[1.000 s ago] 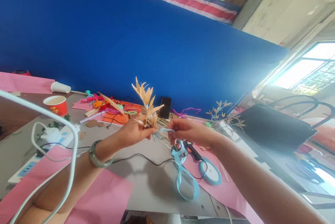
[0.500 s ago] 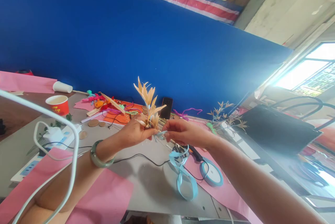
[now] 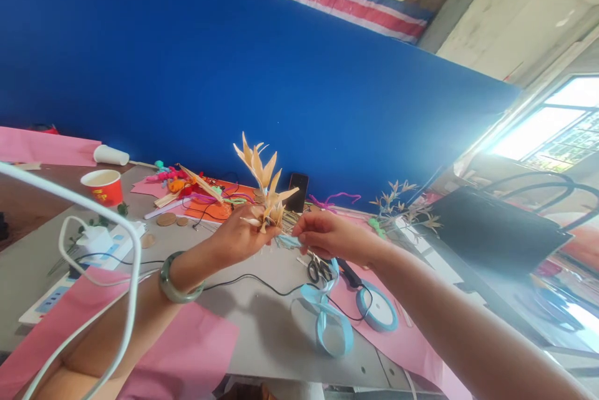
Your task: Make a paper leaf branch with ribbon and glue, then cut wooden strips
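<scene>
My left hand (image 3: 243, 233) is closed around the base of a bunch of dried, straw-coloured flowers (image 3: 266, 185) with pointed petals, held upright above the table. Just right of it, my right hand (image 3: 325, 233) pinches a light blue ribbon (image 3: 291, 241) that stretches to the base of the bunch. The ribbon's loose length (image 3: 334, 331) curls down onto the table beneath my right hand. Nearby lies the ribbon spool (image 3: 377, 310). Black-handled scissors (image 3: 319, 270) rest under my right hand. The stems are mostly hidden by my fingers.
A red paper cup (image 3: 103, 188) and a white power strip (image 3: 56, 303) stand at left. Colourful craft pieces lie on orange paper (image 3: 219, 209). A phone (image 3: 298, 193) leans by the blue partition (image 3: 281, 75). Another dried sprig (image 3: 395, 200) and a dark bag (image 3: 496, 231) are at right. A white cable (image 3: 135, 275) crosses the left foreground.
My right hand has drawn slightly right, so more ribbon shows between the hands. The bunch has turned slightly and leans a little left. The scissors' handles are now more exposed.
</scene>
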The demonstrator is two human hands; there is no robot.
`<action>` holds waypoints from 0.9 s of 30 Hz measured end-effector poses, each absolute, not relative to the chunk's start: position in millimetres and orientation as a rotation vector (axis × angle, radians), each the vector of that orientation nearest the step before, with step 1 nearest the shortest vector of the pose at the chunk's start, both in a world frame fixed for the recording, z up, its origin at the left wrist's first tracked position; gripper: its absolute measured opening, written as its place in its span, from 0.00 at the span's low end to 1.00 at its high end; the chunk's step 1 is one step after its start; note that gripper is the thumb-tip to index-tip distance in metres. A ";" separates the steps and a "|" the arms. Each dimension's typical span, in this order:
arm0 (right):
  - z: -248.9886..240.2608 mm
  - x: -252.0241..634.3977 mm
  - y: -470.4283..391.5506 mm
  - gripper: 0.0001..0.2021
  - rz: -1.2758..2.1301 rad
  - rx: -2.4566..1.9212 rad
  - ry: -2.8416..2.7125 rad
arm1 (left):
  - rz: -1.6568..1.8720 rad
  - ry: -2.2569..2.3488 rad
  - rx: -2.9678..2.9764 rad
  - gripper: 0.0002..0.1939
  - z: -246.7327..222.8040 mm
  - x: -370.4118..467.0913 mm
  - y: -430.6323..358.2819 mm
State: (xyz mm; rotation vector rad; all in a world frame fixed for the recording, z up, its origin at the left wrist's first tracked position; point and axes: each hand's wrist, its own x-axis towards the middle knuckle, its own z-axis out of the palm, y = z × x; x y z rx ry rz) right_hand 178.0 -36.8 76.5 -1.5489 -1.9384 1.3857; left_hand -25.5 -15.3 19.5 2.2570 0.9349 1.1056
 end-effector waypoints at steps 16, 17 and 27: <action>84.9 165.1 -37.7 0.09 1.250 -1.606 -1.978 | 1.147 0.955 2.386 0.10 17.9 -22.3 -15.8; 84.4 163.9 -37.2 0.07 1.265 -1.581 -1.999 | 1.152 0.963 2.382 0.10 16.4 -22.1 -15.6; 79.2 156.7 -23.0 0.14 1.181 -1.604 -2.033 | 1.105 1.003 2.281 0.09 8.7 -23.0 -10.4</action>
